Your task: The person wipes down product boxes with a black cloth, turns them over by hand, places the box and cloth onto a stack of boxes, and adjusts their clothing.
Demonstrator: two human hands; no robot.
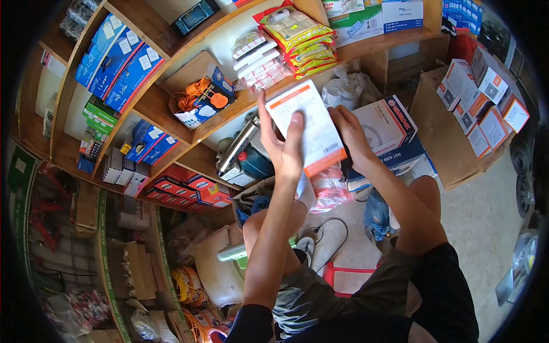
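A white box with orange bands and a barcode [313,136] is held up in front of me, tilted. My left hand [282,150] grips its left side, the thumb pressed on the printed face and a finger along the edge. On the opposite side, my right hand [353,139] has its fingers curled against the box's right edge; its fingertips are partly hidden. Similar white-and-orange boxes [493,86] stand grouped in an open cardboard carton [437,123] on the right. A larger white, orange and blue box [386,123] lies just beyond my right hand.
Wooden shelves [189,134] curve across the back, holding blue socket boxes [117,60], yellow-red packets [300,37] and an orange cord [197,94]. Below my arms are a pink plastic-wrapped bundle [330,191], sandals [330,243] and a red stool [349,268].
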